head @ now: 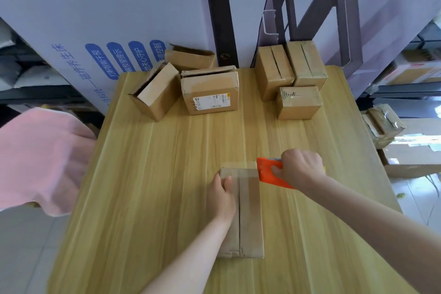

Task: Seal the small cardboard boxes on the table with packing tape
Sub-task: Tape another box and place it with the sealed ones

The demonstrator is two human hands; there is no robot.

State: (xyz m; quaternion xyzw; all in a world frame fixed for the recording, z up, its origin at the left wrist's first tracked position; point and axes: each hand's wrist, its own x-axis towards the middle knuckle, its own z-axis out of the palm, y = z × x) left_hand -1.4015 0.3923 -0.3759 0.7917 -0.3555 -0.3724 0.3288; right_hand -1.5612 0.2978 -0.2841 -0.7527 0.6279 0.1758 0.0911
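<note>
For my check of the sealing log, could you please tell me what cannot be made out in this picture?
All in the head view:
1. The tape roll of the dispenser: hidden behind the right hand.
2. The left part of the near box: covered by the left hand and forearm.
3. The print on the far label: too small to read.
4. The pink cloth: blurred, cut off by the left edge.

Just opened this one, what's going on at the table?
A person is taping a small cardboard box near the front of the wooden table. The left hand lies on the box top, holding it down, while the right hand grips an orange tape dispenser at the box's far end. A tape strip runs along the top seam. More boxes sit at the far edge, one lying open.
</note>
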